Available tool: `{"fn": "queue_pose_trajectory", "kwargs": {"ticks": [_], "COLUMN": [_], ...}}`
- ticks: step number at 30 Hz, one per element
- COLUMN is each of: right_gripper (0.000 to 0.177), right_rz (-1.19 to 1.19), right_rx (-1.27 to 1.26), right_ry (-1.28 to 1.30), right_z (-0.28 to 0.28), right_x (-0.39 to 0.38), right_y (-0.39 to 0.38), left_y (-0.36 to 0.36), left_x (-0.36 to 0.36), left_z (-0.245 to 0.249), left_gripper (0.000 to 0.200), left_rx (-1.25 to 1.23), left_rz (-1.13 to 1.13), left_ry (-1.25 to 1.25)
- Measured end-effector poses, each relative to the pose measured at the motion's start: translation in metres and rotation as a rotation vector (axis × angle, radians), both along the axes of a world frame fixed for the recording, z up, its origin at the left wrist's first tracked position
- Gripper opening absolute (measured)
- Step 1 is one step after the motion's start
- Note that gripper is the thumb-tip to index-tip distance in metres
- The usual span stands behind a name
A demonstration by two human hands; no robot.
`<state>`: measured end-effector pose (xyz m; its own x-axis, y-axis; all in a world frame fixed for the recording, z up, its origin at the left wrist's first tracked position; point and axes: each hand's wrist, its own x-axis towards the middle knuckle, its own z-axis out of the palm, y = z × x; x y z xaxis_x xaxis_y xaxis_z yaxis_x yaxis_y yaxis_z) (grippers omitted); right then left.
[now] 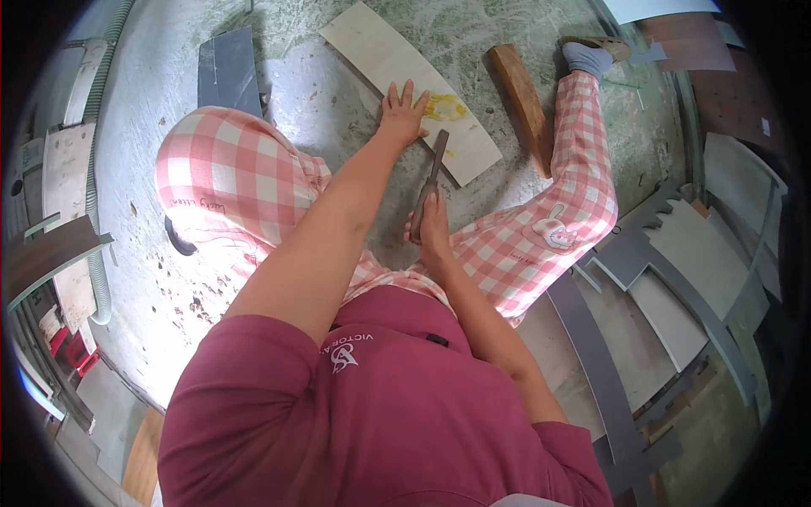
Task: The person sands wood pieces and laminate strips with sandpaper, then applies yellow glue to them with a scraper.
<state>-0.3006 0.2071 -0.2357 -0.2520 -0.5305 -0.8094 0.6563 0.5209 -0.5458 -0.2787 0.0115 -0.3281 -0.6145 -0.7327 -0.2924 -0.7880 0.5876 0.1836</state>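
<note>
A pale wooden board (pixel 384 51) lies at a slant on the floor in front of me, with yellow smears near its middle. My left hand (pixel 404 114) is flat on the board's near edge, fingers spread, just left of the smears. In my right hand (pixel 434 226) is a chisel (pixel 437 160), gripped around its handle. Its flat dark blade points away from me and overlaps the board's near edge in this view.
A thick brown wood block (pixel 519 106) lies right of the board, beside my outstretched leg. Left of the board is a dark grey panel (pixel 228 72), near my bent knee. Cut sheets (pixel 667 313) are piled at the right; a ribbed hose (pixel 100 262) runs along the left.
</note>
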Motion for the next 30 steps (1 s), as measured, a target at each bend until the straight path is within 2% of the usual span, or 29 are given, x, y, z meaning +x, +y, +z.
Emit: {"fn": "queue_pose_trajectory", "kwargs": {"ticks": [2,5,7,9,11,12,14,15,17,18,20,24,27,30], "right_gripper": [0.039,0.045,0.048,0.05,0.031,0.031,0.031,0.031,0.031,0.031,0.046,0.045,0.043,0.034], "right_rz": [0.023,-0.009,-0.02,-0.025,0.071,0.074,0.025,0.025,-0.137,-0.136,-0.021,0.058,-0.059,-0.034], "right_rx": [-0.01,-0.056,-0.084,-0.087,0.048,0.059,-0.212,-0.206,-0.046,-0.062,0.001,0.037,-0.081,-0.015], "right_ry": [0.058,0.157,0.138,0.122,0.122,0.124,0.26,0.25,0.104,0.107,0.088,0.111,0.112,0.187], "right_z": [-0.002,-0.028,-0.028,-0.02,-0.008,-0.017,-0.037,-0.036,-0.019,-0.015,-0.011,-0.02,-0.027,-0.019], "right_x": [-0.001,-0.01,-0.005,0.002,0.003,-0.004,-0.016,-0.012,-0.005,-0.006,-0.003,-0.012,-0.019,-0.014], "right_y": [0.003,-0.033,-0.034,-0.019,0.001,-0.007,-0.023,-0.021,-0.047,-0.045,-0.022,-0.018,-0.053,-0.039], "left_y": [-0.002,0.011,-0.006,-0.003,-0.004,-0.004,0.005,0.008,-0.005,-0.003,-0.004,-0.002,-0.009,-0.007], "left_x": [-0.001,0.001,-0.003,-0.004,-0.003,-0.002,-0.002,-0.003,-0.007,-0.008,-0.009,-0.008,-0.009,-0.013], "left_z": [-0.001,-0.006,0.004,0.002,0.003,0.002,-0.002,0.001,0.008,0.01,0.01,0.003,0.008,0.01], "left_gripper": [0.092,0.093,0.094,0.094,0.094,0.094,0.094,0.095,0.095,0.095,0.094,0.094,0.096,0.096], "left_rx": [-0.016,-0.028,-0.08,0.012,0.004,-0.009,-0.002,0.006,-0.03,-0.006,0.02,0.01,-0.035,0.026], "left_rz": [-0.002,-0.006,-0.018,0.003,-0.005,-0.009,-0.003,0.001,-0.004,-0.003,-0.005,-0.007,-0.006,-0.003], "left_ry": [0.009,0.003,0.002,-0.042,-0.027,-0.017,-0.014,-0.021,-0.027,-0.055,-0.09,-0.073,-0.047,-0.106]}}
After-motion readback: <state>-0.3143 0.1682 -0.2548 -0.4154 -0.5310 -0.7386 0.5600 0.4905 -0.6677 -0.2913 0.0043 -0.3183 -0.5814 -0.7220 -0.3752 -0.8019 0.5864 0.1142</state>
